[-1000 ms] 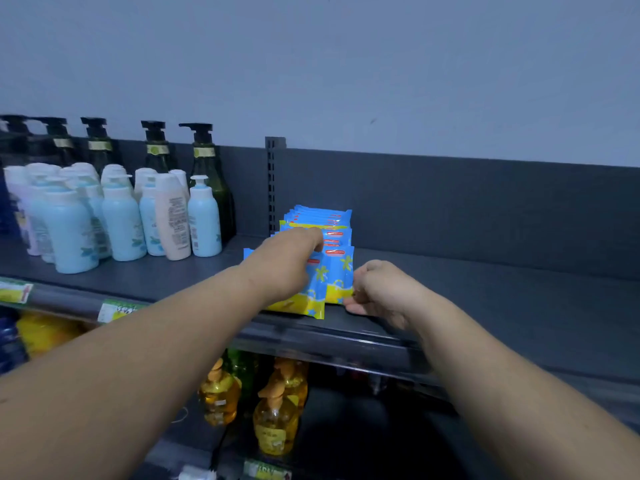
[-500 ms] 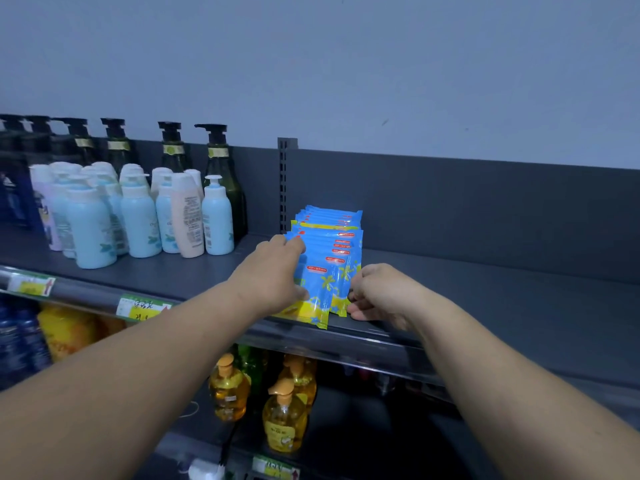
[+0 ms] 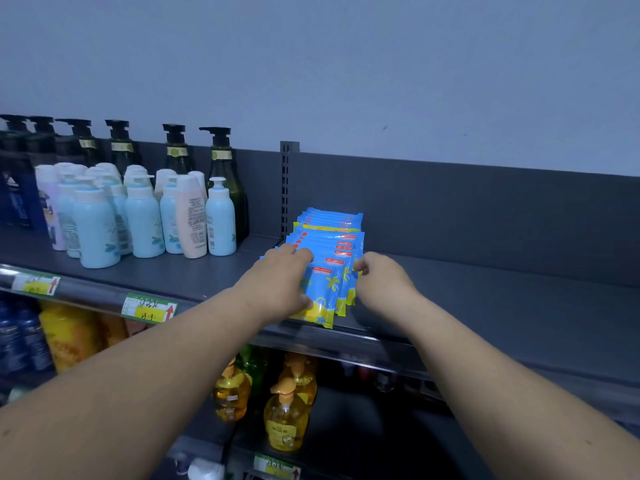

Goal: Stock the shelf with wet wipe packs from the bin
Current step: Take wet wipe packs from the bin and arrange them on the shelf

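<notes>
Left hand (image 3: pixel 277 285) reaches in from the near left and grips the front of the row of wet wipe packs (image 3: pixel 330 271). Its fingers are curled over the top edges and its thumb lies on the face of the nearest pack. The right hand (image 3: pixel 384 282) comes in from the near right with its fingers curled, their tips against the right edge of the same packs. I cannot tell whether it pinches them or only touches them.

Below the arms, on a lower shelf, stand yellow soap bottles (image 3: pixel 285 420) with orange pumps. Further left on that level are dark blue bottles (image 3: pixel 17 341) and orange packs (image 3: pixel 69 337), both blurred.

The packs – blue with yellow lower edges – stand on the dark grey shelf (image 3: pixel 485 306) in an overlapping row that runs from its front edge back toward the grey back panel (image 3: pixel 450 209), just right of a slotted upright (image 3: pixel 284 188). A green and yellow price tag (image 3: pixel 149 308) sits on the shelf's front rail to the left.

Well to the left on the same shelf stands a cluster of pale blue bottles (image 3: pixel 142 223), with a cream one among them. Behind these is a line of dark green pump bottles (image 3: pixel 221 168) – all upright. A plain pale wall (image 3: pixel 346 64) rises above the back panel.
</notes>
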Available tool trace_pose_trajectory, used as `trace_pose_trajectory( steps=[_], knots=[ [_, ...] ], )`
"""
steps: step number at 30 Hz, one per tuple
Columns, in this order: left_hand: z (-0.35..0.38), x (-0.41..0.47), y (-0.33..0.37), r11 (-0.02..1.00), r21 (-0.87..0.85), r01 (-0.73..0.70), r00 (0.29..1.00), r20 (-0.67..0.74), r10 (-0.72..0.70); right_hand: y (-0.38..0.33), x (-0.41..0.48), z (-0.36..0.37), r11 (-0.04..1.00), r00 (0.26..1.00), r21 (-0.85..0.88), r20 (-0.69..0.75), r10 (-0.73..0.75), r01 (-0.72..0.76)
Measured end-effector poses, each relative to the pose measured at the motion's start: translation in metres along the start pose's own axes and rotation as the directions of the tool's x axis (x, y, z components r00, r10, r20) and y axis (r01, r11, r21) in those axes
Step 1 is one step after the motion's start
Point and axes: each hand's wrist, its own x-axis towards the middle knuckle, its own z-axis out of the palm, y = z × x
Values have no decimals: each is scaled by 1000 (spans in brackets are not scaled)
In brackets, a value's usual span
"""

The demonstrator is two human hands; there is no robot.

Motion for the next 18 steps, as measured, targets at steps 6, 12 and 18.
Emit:
trace_pose_trajectory(
  steps=[6, 12, 18],
  knots=[
    [-7, -11, -17, 1000, 10, -18, 998, -63, 19, -9, -10, 8, 964, 975, -190, -80, -207, 189],
    [-19, -35, -39, 1000, -6, -16, 990, -143, 15, -26, -21, 26, 852, 906, -386, -86, -415, 354],
    [-29, -67, -71, 998, 39, 47, 979, -202, -38, -58, -40, 54, 770, 840, -415, -23, -543, 486]
  ],
)
